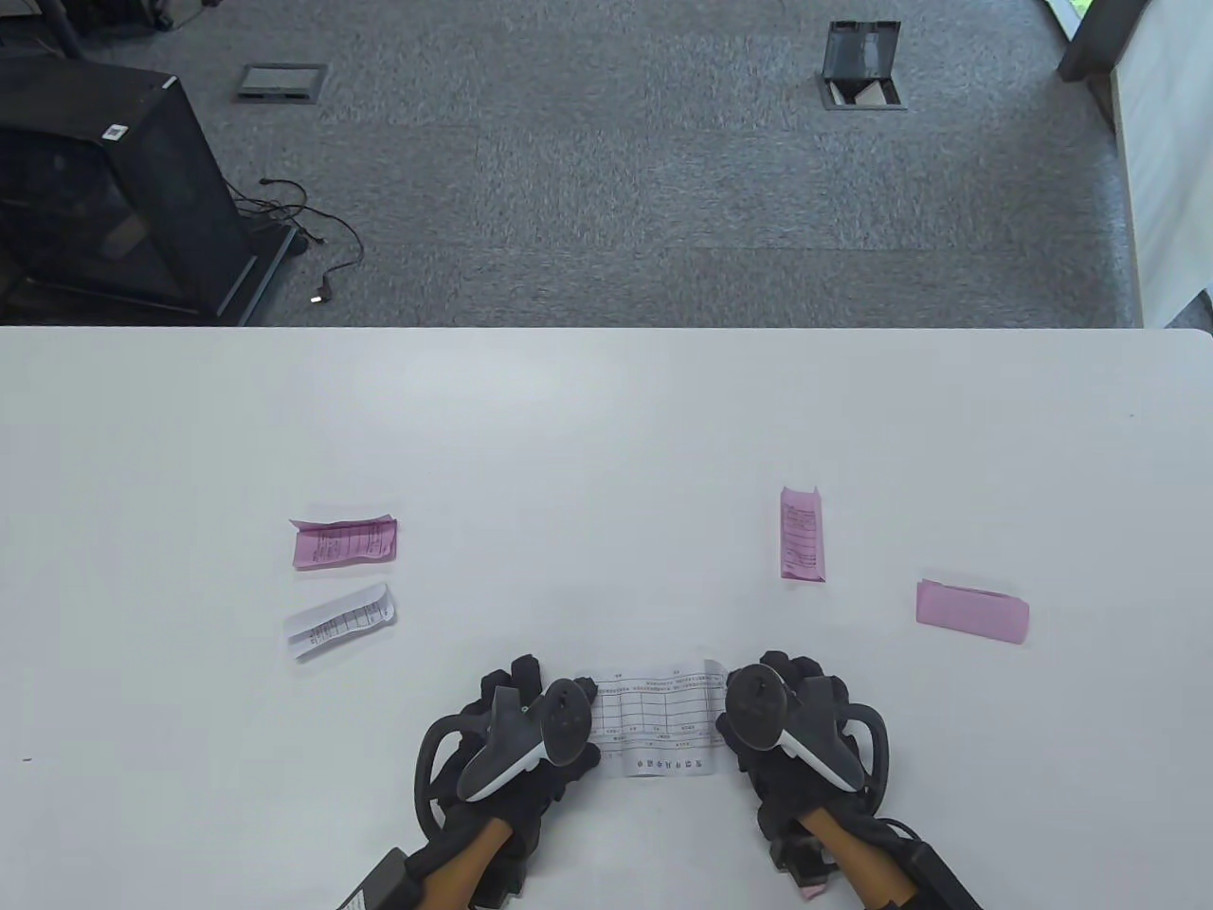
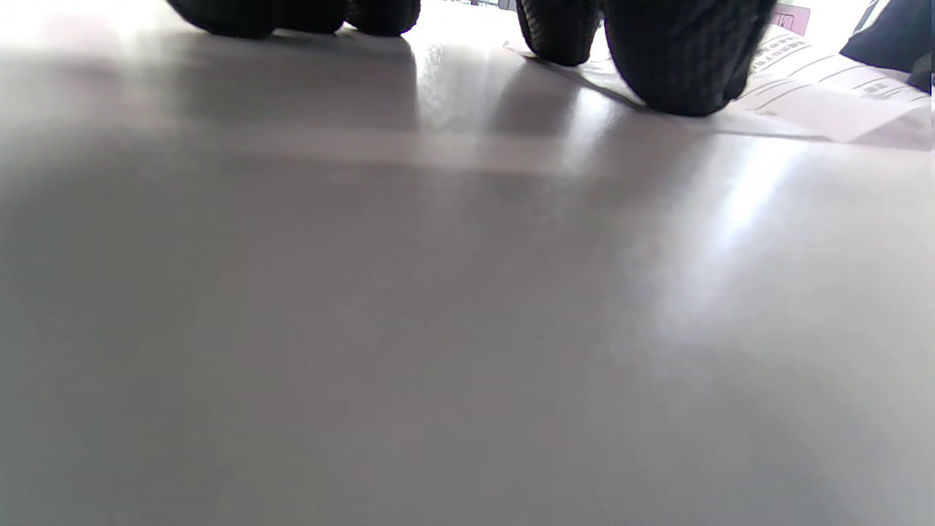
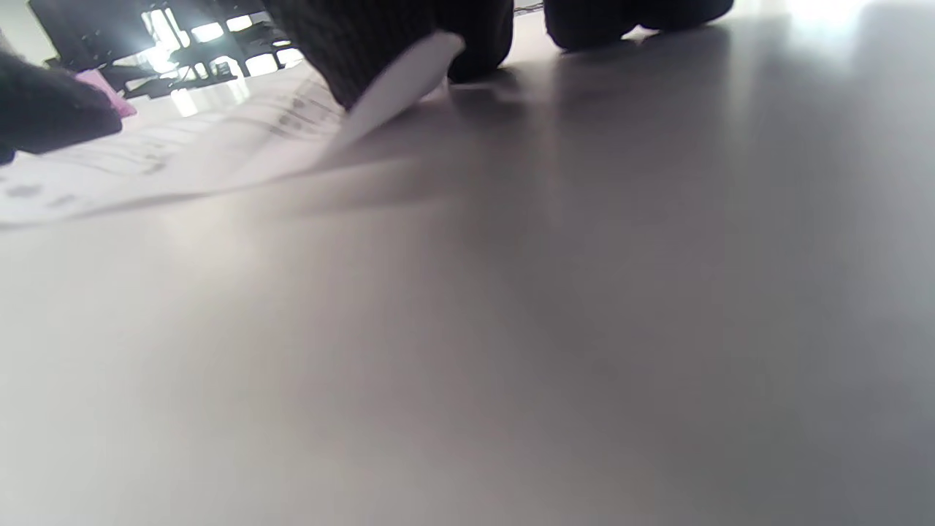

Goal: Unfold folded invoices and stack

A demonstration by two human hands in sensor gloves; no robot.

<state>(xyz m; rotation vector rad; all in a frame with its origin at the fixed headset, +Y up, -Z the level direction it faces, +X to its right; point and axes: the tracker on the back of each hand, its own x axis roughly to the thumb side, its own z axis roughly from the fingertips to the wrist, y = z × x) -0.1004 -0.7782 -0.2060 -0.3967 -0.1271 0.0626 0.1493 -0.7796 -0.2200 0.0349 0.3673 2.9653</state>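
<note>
Five paper slips lie on the white table (image 1: 606,427), all in its near half. Farthest left, a folded pink invoice (image 1: 343,542) lies flat, and just nearer the person a folded white invoice (image 1: 338,621) sits tilted; the two are close but apart, with bare tabletop on every side of them.

At the near edge, the left hand (image 1: 516,739) in its black sensor glove rests on the left end of an unfolded white invoice with a printed grid (image 1: 659,725). In the left wrist view two fingertips (image 2: 668,73) press down on the sheet's edge while the other fingertips touch bare table beside it. The right hand (image 1: 791,730) covers the sheet's right end; in the right wrist view a fingertip (image 3: 380,44) bears on the paper, whose corner curls up against it. Whether the thumbs pinch cannot be told. The sheet lies spread between the hands.

Right of them, a narrow folded pink invoice (image 1: 803,534) lies lengthwise away from the person, and a plain folded pink slip (image 1: 971,611) lies farther right, well short of the table's right edge.
</note>
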